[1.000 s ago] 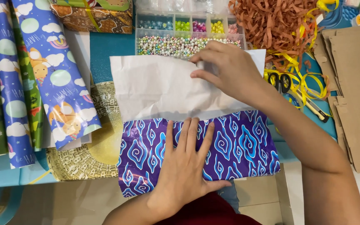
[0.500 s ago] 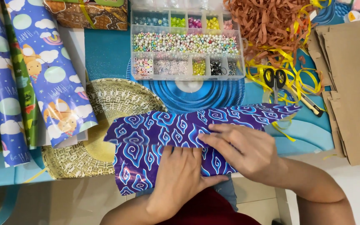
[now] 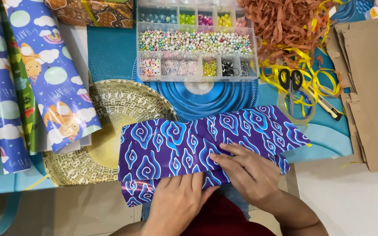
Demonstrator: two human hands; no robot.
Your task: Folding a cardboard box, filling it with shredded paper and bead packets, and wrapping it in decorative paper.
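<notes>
I see the purple wrapping paper (image 3: pixel 184 144) with its blue swirl pattern lying folded over itself at the near edge of the table (image 3: pixel 110 52), its upper flap reaching from the gold woven mat on the left to the pale blue area on the right. A second layer of the same paper shows just below the flap along the near edge. My left hand (image 3: pixel 178 199) lies flat with fingers stretched out, pressing on the lower layer near the fold, gripping nothing. My right hand (image 3: pixel 250 172) is also spread open, its fingers pressing down on the flap's near edge just right of the left hand; the two hands are almost touching.

The gold woven mat (image 3: pixel 110 126) sits partly under the paper's left end. Farther back in the middle is a clear bead organiser (image 3: pixel 195 43) with compartments of pearly and coloured beads, resting on a blue ridged round mat (image 3: pixel 206 98). On the left lie rolls of gift wrap (image 3: pixel 36 74) printed with clouds and animals. On the far right is a heap of brown shredded paper (image 3: pixel 289 22), with yellow ribbon (image 3: pixel 311 74) tangled around black-handled scissors (image 3: pixel 290 85) and a clear tape ring (image 3: pixel 297 105). Brown cardboard pieces (image 3: pixel 370 87) lie along the right edge.
</notes>
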